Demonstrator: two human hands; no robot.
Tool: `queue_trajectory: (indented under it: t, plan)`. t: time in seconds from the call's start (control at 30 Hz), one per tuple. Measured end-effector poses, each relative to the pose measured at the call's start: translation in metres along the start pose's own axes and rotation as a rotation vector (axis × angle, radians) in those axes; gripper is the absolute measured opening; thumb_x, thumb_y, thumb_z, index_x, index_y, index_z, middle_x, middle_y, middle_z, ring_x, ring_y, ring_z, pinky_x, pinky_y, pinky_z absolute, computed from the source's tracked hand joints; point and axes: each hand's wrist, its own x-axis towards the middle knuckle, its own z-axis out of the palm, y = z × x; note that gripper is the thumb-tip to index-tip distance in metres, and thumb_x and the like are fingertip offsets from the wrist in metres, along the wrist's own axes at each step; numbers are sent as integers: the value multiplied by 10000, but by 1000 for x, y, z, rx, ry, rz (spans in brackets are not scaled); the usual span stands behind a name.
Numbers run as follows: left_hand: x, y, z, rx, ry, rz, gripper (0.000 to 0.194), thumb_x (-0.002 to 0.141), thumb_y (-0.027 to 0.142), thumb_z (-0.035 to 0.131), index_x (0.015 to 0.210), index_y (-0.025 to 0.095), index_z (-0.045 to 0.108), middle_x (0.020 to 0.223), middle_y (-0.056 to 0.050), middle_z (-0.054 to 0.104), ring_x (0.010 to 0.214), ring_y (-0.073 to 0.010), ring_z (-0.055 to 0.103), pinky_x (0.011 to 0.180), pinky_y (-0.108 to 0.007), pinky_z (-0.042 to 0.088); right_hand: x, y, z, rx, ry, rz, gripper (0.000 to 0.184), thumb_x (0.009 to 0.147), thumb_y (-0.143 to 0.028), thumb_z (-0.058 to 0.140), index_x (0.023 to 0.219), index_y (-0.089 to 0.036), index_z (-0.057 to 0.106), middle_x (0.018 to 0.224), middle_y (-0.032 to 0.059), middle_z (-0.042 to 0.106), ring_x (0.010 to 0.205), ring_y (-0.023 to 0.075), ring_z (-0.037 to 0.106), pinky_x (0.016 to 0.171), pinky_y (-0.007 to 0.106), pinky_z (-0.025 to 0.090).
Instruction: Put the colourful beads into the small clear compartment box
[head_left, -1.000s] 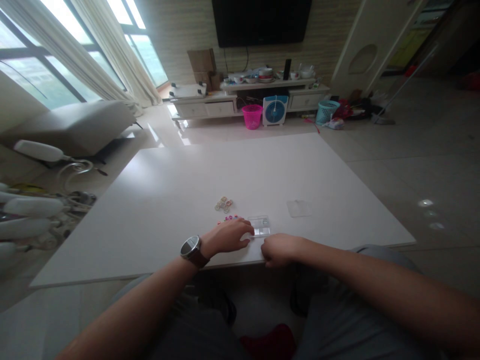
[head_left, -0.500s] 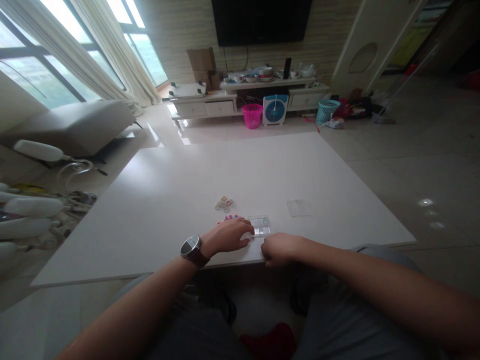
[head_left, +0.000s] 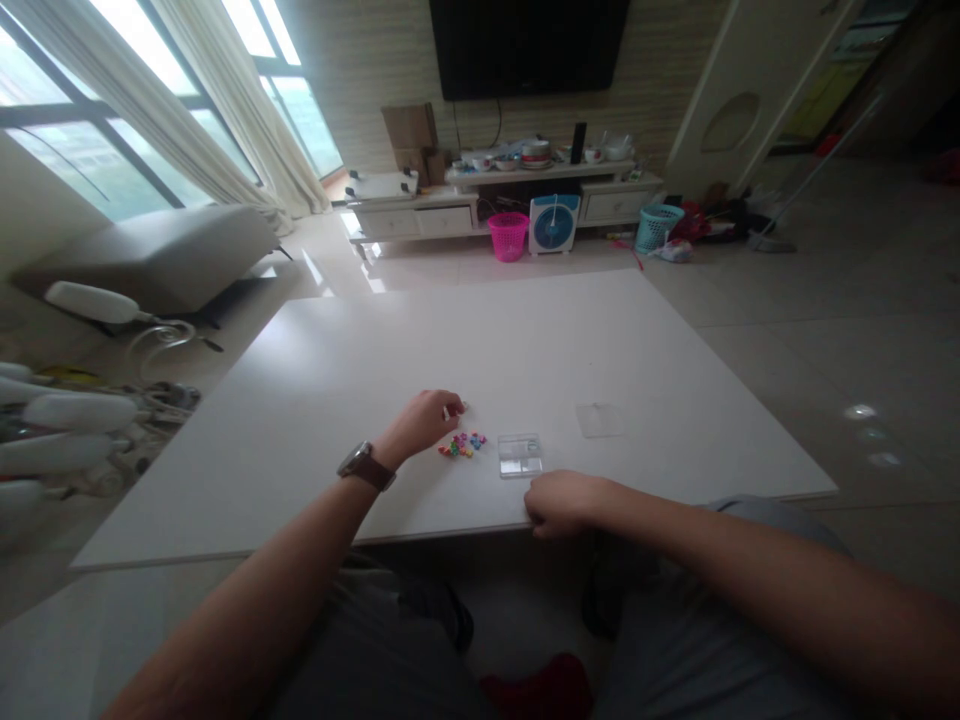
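Observation:
My left hand (head_left: pixel 424 420), with a watch (head_left: pixel 355 459) on its wrist, reaches over the pale pile of small rings (head_left: pixel 466 406). It covers most of that pile; its fingers are bent, thumb and forefinger look apart, and I see nothing held. Just in front lies a heap of small colourful pieces (head_left: pixel 462 445). To the right of the heap sits a clear plastic compartment box (head_left: pixel 520 456), open at the top. My right hand (head_left: pixel 562 502) rests as a fist at the table's near edge, beside the box's lower right corner.
A thin clear sheet or lid (head_left: pixel 598 420) lies on the white table (head_left: pixel 480 340), right of the box. Beyond the table stand a pink basket (head_left: pixel 508 238), a box fan (head_left: pixel 553 225) and a low TV cabinet (head_left: pixel 386 222). White chair-like frames (head_left: pixel 82 412) are at the left.
My left hand has moved from the clear box to the left and away from me, onto the pile of rings. The box and colourful pieces are now uncovered. My right hand stays put.

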Motion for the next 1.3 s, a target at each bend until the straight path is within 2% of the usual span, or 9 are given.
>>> queue_trajectory:
  t: [0.13,0.27,0.4,0.63,0.83,1.07,1.3]
  plan:
    - [4,-40,-3,50,45,-205,223,765,217,580,934,164,716,940,-58,727,782,-168,641,745,-268,490,1,2,2,-6,7,-12,338,766,-356,580,946,-161,789,886,155,753,767,251,690,600,297,454]
    - [5,-53,5,98,0,-291,297,738,193,604,1012,141,706,991,-82,724,842,-180,648,809,-273,495,1,2,2,-13,6,-13,331,761,-358,582,936,-171,791,881,149,755,746,238,687,583,284,440]
    - [8,-51,13,113,-8,-280,266,782,217,573,1002,148,706,962,-77,721,839,-174,647,792,-258,486,0,1,1,-10,4,-11,325,764,-355,584,928,-168,792,878,150,753,748,235,684,582,281,434]
    - [10,-47,17,139,-7,-294,170,765,171,543,824,139,699,849,-98,716,785,-190,640,713,-258,461,0,1,2,-6,25,-13,315,766,-370,595,916,-174,792,864,142,752,751,236,687,564,274,413]
    - [11,-46,15,154,-55,-314,159,733,163,554,781,120,700,764,-103,711,733,-183,636,653,-243,439,-3,-2,-1,-17,30,-7,304,767,-354,600,907,-167,793,863,146,754,737,235,689,550,274,400]
    - [13,-46,19,187,-70,-325,203,747,183,544,847,117,707,827,-118,717,776,-198,644,670,-257,437,-3,-3,-3,-23,22,-2,308,769,-354,604,920,-164,793,872,150,754,743,234,693,550,270,404]
    - [14,-39,19,201,-128,-339,211,757,157,506,737,107,710,748,-129,707,706,-184,634,624,-252,408,-3,-3,-1,-27,37,-2,308,761,-354,607,926,-172,794,881,147,757,752,239,694,559,275,416]
